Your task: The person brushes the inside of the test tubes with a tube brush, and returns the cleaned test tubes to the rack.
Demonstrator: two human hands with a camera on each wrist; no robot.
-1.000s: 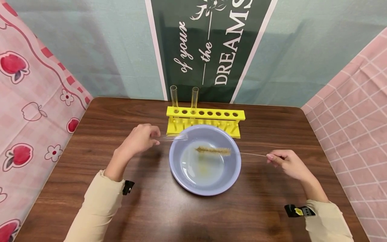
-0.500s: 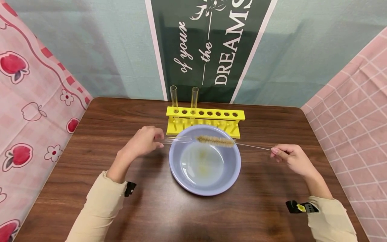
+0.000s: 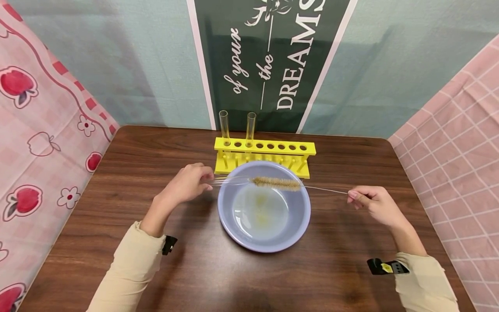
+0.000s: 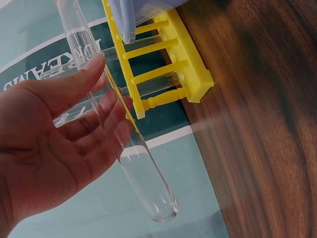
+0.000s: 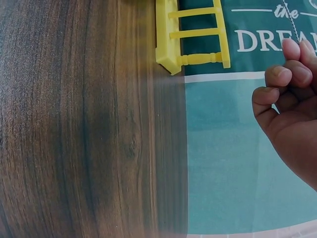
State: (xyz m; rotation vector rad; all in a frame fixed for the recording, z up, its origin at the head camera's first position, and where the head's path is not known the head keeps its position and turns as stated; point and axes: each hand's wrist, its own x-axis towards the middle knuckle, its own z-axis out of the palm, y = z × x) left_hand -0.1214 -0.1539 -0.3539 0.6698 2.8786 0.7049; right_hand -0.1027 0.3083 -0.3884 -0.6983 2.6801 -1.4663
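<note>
My left hand (image 3: 191, 181) holds a clear glass test tube (image 4: 143, 173) between thumb and fingers, its rounded end showing in the left wrist view. In the head view the tube lies nearly level over the rim of a lavender basin (image 3: 265, 248). From the other side, my right hand (image 3: 374, 203) pinches the thin twisted wire of a test tube brush (image 3: 277, 183). The brush's tan bristles hang above the basin with their tip at the tube's mouth; whether the tip is inside, I cannot tell. Cloudy water (image 3: 259, 221) stands in the basin.
Just behind the basin is a yellow test tube rack (image 3: 273, 148), with two upright test tubes in its left part, one of them this tube (image 3: 251, 128). All stand on a brown wooden table (image 3: 195, 277). Printed cloths (image 3: 156, 65) hang at the back and sides.
The brush has risen from lower over the basin, away from me, to line up with the tube. My left hand has moved slightly right with the tube. Over the last half second little has shifted.
</note>
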